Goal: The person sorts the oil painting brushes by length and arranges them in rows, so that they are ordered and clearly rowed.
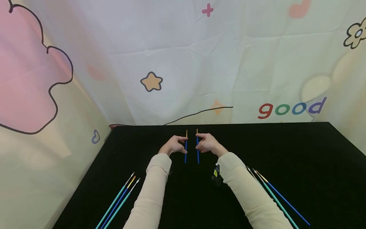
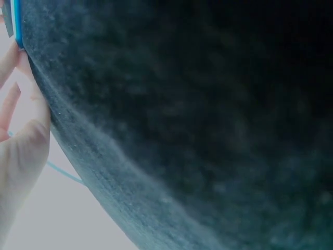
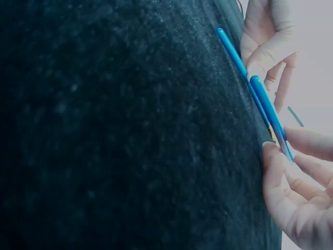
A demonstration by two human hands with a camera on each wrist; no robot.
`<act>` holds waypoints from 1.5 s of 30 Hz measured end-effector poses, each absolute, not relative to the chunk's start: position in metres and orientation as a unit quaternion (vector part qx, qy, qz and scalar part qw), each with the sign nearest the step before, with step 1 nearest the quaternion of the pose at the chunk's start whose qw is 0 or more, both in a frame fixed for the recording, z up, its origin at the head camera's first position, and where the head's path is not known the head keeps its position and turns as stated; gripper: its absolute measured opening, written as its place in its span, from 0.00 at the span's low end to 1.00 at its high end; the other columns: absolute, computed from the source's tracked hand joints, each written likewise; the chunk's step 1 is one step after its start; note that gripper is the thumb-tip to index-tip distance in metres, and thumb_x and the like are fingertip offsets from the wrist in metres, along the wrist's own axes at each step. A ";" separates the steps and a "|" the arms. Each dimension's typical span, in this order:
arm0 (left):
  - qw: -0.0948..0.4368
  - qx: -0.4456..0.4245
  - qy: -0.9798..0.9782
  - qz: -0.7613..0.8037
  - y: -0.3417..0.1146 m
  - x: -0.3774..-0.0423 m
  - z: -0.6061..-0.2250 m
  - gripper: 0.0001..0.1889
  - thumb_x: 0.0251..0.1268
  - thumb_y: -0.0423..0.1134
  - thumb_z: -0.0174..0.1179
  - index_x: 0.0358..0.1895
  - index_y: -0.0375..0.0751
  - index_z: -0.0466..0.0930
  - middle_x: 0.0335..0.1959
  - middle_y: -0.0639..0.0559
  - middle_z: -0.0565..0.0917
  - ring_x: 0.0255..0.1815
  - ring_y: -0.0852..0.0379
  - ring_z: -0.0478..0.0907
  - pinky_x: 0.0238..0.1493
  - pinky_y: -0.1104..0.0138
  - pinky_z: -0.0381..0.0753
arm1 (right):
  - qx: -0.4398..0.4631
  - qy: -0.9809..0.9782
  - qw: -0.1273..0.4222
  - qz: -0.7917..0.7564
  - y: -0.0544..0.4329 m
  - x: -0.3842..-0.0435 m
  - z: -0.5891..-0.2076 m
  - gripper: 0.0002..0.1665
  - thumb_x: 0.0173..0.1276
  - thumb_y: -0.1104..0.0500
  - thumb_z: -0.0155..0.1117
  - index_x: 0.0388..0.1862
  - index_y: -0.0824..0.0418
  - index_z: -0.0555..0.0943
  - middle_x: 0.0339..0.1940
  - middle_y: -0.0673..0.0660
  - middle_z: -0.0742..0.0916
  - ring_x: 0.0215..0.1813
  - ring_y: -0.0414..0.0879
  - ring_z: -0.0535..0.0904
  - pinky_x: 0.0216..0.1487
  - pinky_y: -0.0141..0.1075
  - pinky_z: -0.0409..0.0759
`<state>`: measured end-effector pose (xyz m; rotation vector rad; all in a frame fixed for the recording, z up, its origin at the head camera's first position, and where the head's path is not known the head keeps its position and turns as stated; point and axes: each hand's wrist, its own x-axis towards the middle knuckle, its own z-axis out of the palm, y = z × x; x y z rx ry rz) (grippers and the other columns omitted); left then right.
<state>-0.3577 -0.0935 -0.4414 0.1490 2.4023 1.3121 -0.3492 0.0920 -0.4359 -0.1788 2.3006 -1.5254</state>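
Left fingers (image 1: 183, 139): curled, holding left brush (image 1: 186, 145), bristles towards 12 o'clock.
Right fingers (image 1: 201, 135): curled, holding right brush (image 1: 197, 142), at left brush's 3 o'clock.
Tabletop (image 1: 183, 200): beneath both.
Shafts: probably best kept parallel, tips level, lightly pinched.

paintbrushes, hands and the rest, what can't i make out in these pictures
- Head: the left-side paintbrushes' lower ends, cut off by the bottom edge.
- Head: the dark object with a yellow-green patch by the right sleeve; too dark and small to identify.
- Left wrist: upper part of the blue paintbrush in the left hand, cut off by the top edge.
- Right wrist: part of the right hand, cut off by the right edge.
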 end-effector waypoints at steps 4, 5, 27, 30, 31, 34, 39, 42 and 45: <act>0.199 0.056 0.856 0.474 -0.091 -0.356 -0.442 0.32 0.49 0.23 0.63 0.62 0.39 0.69 0.58 0.38 0.68 0.37 0.55 0.76 0.43 0.65 0.78 | -0.059 0.823 0.181 -0.535 0.088 -0.349 -0.438 0.37 0.59 0.72 0.60 0.67 0.66 0.60 0.29 0.59 0.81 0.27 0.44 0.78 0.36 0.39 0.81; 0.198 0.056 0.855 0.475 -0.090 -0.356 -0.442 0.32 0.49 0.23 0.63 0.62 0.39 0.69 0.58 0.37 0.68 0.37 0.55 0.76 0.42 0.65 0.79 | -0.060 0.824 0.178 -0.535 0.087 -0.349 -0.438 0.37 0.58 0.72 0.60 0.67 0.67 0.61 0.29 0.59 0.81 0.26 0.43 0.78 0.35 0.39 0.81; 0.197 0.071 0.861 0.464 -0.082 -0.352 -0.447 0.32 0.50 0.24 0.63 0.62 0.42 0.69 0.58 0.38 0.68 0.46 0.52 0.75 0.46 0.63 0.77 | -0.040 0.857 0.158 -0.488 0.084 -0.342 -0.435 0.32 0.56 0.72 0.63 0.62 0.67 0.69 0.24 0.56 0.78 0.25 0.43 0.76 0.31 0.34 0.79; 0.199 0.070 0.859 0.467 -0.083 -0.352 -0.446 0.31 0.50 0.25 0.63 0.62 0.41 0.69 0.59 0.38 0.68 0.45 0.52 0.75 0.46 0.63 0.77 | -0.037 0.857 0.159 -0.488 0.086 -0.340 -0.433 0.31 0.56 0.72 0.63 0.61 0.67 0.69 0.28 0.57 0.79 0.25 0.43 0.76 0.30 0.34 0.79; 0.201 0.067 0.855 0.473 -0.084 -0.352 -0.446 0.31 0.50 0.24 0.63 0.62 0.41 0.69 0.59 0.38 0.68 0.45 0.52 0.75 0.46 0.63 0.77 | -0.037 0.857 0.161 -0.488 0.086 -0.340 -0.432 0.31 0.56 0.72 0.62 0.61 0.67 0.69 0.30 0.59 0.80 0.26 0.44 0.76 0.31 0.34 0.79; 0.212 0.060 0.840 0.497 -0.087 -0.353 -0.444 0.31 0.50 0.22 0.62 0.62 0.39 0.68 0.59 0.37 0.67 0.44 0.51 0.76 0.44 0.63 0.78 | -0.040 0.856 0.166 -0.487 0.089 -0.338 -0.428 0.30 0.57 0.71 0.62 0.61 0.67 0.70 0.39 0.62 0.80 0.28 0.44 0.77 0.32 0.34 0.80; 0.216 0.051 0.817 0.532 -0.095 -0.354 -0.439 0.31 0.51 0.20 0.60 0.62 0.36 0.68 0.59 0.35 0.66 0.41 0.49 0.77 0.42 0.63 0.79 | -0.060 0.848 0.172 -0.498 0.097 -0.336 -0.419 0.30 0.59 0.70 0.60 0.62 0.68 0.68 0.49 0.68 0.77 0.34 0.47 0.79 0.34 0.35 0.80; 0.209 0.056 0.817 0.534 -0.100 -0.353 -0.436 0.29 0.53 0.21 0.59 0.62 0.35 0.67 0.59 0.34 0.67 0.41 0.48 0.78 0.42 0.63 0.79 | -0.077 0.842 0.176 -0.504 0.105 -0.333 -0.413 0.31 0.60 0.70 0.60 0.63 0.69 0.66 0.52 0.70 0.75 0.38 0.49 0.79 0.37 0.37 0.80; 0.198 0.072 0.829 0.519 -0.107 -0.351 -0.432 0.27 0.55 0.23 0.59 0.61 0.35 0.68 0.59 0.34 0.68 0.45 0.47 0.77 0.42 0.62 0.79 | -0.094 0.842 0.176 -0.502 0.112 -0.330 -0.407 0.31 0.60 0.70 0.60 0.63 0.69 0.66 0.52 0.70 0.75 0.39 0.49 0.79 0.39 0.38 0.80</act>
